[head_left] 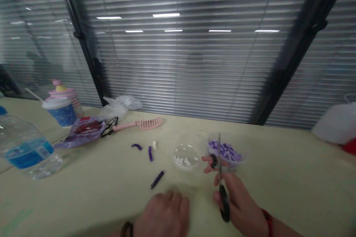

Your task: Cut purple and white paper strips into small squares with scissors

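My right hand grips a pair of scissors with black handles, its blades apart and one pointing away from me. Some fingers of that hand are spread beside a clear bowl of small purple pieces. To its left stands a clear bowl with several white pieces. My left hand is low on the table, blurred, back upward with fingers curled; its fingertips are hidden. Just beyond it lies a dark purple notched strip. Farther off are a purple strip, a curled purple strip and a white piece.
At the left are a water bottle, a blue paper cup, a pink striped container and a purple packet. A pink hairbrush, glasses and a plastic bag lie near the glass wall.
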### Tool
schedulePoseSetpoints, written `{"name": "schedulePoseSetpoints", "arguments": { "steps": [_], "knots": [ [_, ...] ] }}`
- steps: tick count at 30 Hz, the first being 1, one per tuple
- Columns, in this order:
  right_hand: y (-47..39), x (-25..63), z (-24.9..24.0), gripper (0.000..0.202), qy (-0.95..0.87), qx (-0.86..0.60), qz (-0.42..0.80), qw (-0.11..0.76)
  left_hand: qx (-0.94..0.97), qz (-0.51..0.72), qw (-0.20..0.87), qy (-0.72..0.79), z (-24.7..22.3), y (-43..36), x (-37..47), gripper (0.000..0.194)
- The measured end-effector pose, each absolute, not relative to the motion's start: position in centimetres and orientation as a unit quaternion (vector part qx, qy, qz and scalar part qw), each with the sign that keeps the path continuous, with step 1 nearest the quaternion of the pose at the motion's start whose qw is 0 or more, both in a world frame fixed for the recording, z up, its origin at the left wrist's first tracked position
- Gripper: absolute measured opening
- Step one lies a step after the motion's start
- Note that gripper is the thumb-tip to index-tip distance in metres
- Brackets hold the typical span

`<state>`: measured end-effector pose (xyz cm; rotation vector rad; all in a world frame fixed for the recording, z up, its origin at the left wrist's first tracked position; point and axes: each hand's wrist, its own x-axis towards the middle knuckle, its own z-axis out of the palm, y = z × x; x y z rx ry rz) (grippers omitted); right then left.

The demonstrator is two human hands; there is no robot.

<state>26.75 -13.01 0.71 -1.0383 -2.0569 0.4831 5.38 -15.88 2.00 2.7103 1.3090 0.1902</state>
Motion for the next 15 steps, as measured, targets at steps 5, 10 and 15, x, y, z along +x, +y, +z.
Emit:
{"name": "schedulePoseSetpoints", "arguments": {
  "steps": [5, 10, 15],
  "knots": [
    [-13.1, 26.5, 0.5, 0.039, -0.813, -0.389, 0.177, 0.395, 0.793, -0.020, -0.230, 0.564, 3.5, -14.7, 4.5, 0.036],
    [-14.4, 25.9, 2.4, 0.036, -0.804, -0.380, 0.193, 0.414, 0.804, -0.023, -0.192, 0.562, 3.1, -13.7, 4.0, 0.032],
    [-17.0, 25.4, 7.5, 0.019, -0.761, -0.466, 0.285, 0.351, 0.819, -0.032, -0.169, 0.547, 1.6, -16.0, 4.1, 0.028]
  ]
}}
